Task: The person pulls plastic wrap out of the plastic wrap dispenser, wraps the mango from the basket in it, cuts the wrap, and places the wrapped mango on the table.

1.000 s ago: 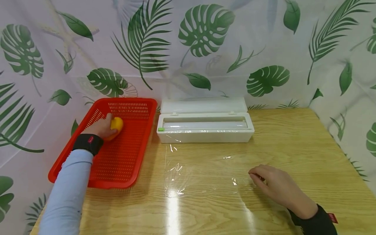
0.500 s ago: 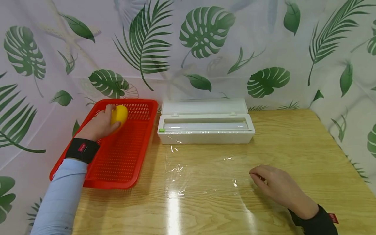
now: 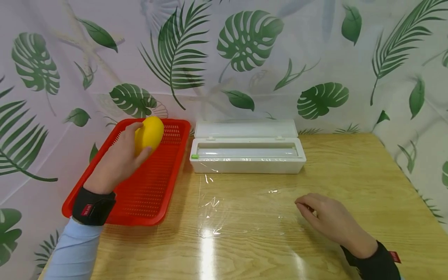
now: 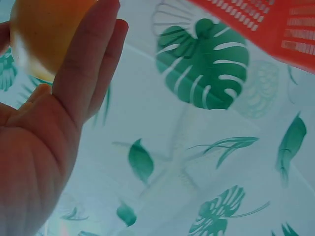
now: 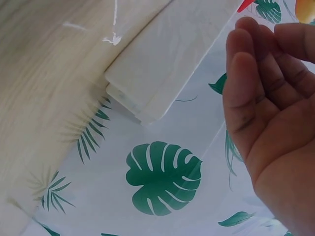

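In the head view my left hand [image 3: 117, 157] grips a smooth yellow mango [image 3: 149, 135] between thumb and fingers, above the far part of a red plastic basket [image 3: 164, 194]. The left wrist view shows the mango [image 4: 44, 37] partly behind the fingers. My right hand [image 3: 329, 217] hovers low near the table's right side, fingers loosely bent and holding nothing. To its left, a sheet of clear cling film [image 3: 241, 210] lies drawn out over the wood from a white dispenser box [image 3: 248, 166], whose lid [image 3: 245, 128] stands raised.
A roll of film [image 3: 246, 152] sits inside the dispenser, and a small green slider [image 3: 195, 156] is at its left front edge. A leaf-printed sheet [image 3: 217, 93] forms a wall behind and beside the wooden table [image 3: 346, 167].
My left hand has lifted the mango up from the basket's inside, moving it slightly right. The right hand stays nearly in place.
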Available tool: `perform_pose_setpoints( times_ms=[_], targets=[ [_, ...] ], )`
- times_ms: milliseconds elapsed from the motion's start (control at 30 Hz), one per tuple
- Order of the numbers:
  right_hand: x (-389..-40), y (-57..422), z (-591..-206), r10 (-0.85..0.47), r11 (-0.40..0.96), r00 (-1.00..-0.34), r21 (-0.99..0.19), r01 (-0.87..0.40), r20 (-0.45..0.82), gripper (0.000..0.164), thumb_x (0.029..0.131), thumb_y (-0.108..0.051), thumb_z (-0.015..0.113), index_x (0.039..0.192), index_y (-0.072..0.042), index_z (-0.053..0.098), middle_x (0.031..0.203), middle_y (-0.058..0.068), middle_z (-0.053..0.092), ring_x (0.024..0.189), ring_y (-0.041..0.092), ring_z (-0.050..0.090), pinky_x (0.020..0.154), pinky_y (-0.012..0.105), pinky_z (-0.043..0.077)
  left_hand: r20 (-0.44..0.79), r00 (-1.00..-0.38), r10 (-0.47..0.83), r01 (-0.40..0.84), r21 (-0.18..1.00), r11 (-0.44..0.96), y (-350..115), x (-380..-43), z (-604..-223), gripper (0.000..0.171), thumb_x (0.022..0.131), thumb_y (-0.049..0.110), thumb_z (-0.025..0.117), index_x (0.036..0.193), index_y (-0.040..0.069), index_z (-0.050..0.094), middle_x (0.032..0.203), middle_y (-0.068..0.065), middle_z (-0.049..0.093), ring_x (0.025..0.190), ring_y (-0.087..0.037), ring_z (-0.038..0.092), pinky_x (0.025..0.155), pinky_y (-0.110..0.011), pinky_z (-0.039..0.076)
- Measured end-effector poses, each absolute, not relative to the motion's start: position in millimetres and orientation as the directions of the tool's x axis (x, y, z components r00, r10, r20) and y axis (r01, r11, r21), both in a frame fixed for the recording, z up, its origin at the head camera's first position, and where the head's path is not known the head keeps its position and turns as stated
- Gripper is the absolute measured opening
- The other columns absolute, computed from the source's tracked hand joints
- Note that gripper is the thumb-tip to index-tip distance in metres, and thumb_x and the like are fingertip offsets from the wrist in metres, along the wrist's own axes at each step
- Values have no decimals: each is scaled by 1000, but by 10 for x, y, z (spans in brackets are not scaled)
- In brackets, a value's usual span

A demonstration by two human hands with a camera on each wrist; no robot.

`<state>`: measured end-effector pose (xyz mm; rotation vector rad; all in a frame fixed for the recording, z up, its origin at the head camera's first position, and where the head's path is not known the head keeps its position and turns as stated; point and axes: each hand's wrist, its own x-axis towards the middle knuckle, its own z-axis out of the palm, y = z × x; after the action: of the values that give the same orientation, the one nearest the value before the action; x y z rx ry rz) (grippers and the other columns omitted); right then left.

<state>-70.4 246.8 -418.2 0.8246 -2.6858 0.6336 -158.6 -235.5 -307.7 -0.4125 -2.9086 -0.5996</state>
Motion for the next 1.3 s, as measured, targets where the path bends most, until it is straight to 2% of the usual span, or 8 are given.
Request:
perform_pose_setpoints(
  times_ms=[233, 500, 633, 767, 867, 1033, 1133, 1300],
  targets=[
    [-744, 2409, -4111, -478, 714, -779, -337, -613, 405, 14, 80, -7, 66, 92, -15, 66, 82, -3, 67, 69, 3, 57, 52, 29, 52, 338, -883, 326, 431, 306, 849, -2073, -1334, -3054, 69, 86, 23, 62, 138, 4, 21, 110, -22, 44, 74, -29, 50, 64, -46, 57],
    [-740, 2414, -4097, -477, 698, -770, -351, -625, 423, 16, 80, -6, 66, 93, -15, 66, 83, -4, 66, 70, 2, 56, 51, 30, 52, 545, -655, 523, 667, 92, 740, -1592, -992, -3159, 66, 78, 18, 71, 128, 0, 32, 117, -26, 48, 88, -31, 53, 58, -41, 58],
    [-726, 2419, -4088, -474, 689, -753, -341, -640, 456, 18, 78, -4, 67, 93, -14, 66, 82, -4, 66, 70, 3, 56, 49, 27, 50, 547, -595, 588, 714, 25, 700, -1289, -825, -3276, 63, 77, 23, 69, 127, 2, 36, 120, -24, 49, 90, -29, 55, 48, -32, 56],
    [-722, 2399, -4053, -475, 677, -749, -351, -647, 462, 22, 78, -6, 68, 98, -14, 65, 83, -6, 66, 67, 2, 53, 47, 23, 46, 499, -551, 669, 780, 22, 626, -1043, -768, -3406, 61, 78, 25, 69, 126, 6, 37, 120, -20, 49, 87, -24, 54, 52, -27, 55],
    [-737, 2354, -4012, -480, 676, -767, -377, -633, 425, 33, 78, -16, 71, 110, -15, 61, 87, -7, 64, 66, 3, 50, 45, 21, 43, 436, -527, 730, 819, 32, 573, -915, -772, -3492, 58, 80, 26, 67, 127, 8, 38, 123, -18, 48, 90, -23, 55, 61, -29, 57],
    [-744, 2225, -3942, -509, 666, -805, -453, -592, 304, 69, 73, -43, 73, 133, -24, 42, 108, -5, 58, 71, 6, 47, 50, 22, 45, 329, -547, 770, 826, 64, 559, -796, -779, -3616, 56, 83, 29, 64, 129, 13, 37, 130, -14, 46, 99, -23, 53, 68, -32, 56],
    [-742, 2117, -3922, -543, 635, -793, -483, -603, 276, 85, 68, -45, 76, 139, -25, 33, 119, -3, 53, 74, 7, 45, 56, 24, 47, 301, -558, 773, 823, 89, 560, -764, -797, -3679, 56, 84, 29, 64, 130, 14, 36, 130, -11, 45, 99, -21, 52, 69, -30, 56],
    [-761, 1935, -3913, -577, 601, -766, -487, -634, 285, 87, 67, -38, 79, 139, -22, 32, 121, -4, 52, 74, 7, 46, 57, 24, 48, 293, -541, 789, 838, 112, 533, -722, -858, -3767, 57, 85, 30, 63, 131, 13, 34, 129, -8, 44, 99, -19, 50, 68, -29, 55]
  ],
)
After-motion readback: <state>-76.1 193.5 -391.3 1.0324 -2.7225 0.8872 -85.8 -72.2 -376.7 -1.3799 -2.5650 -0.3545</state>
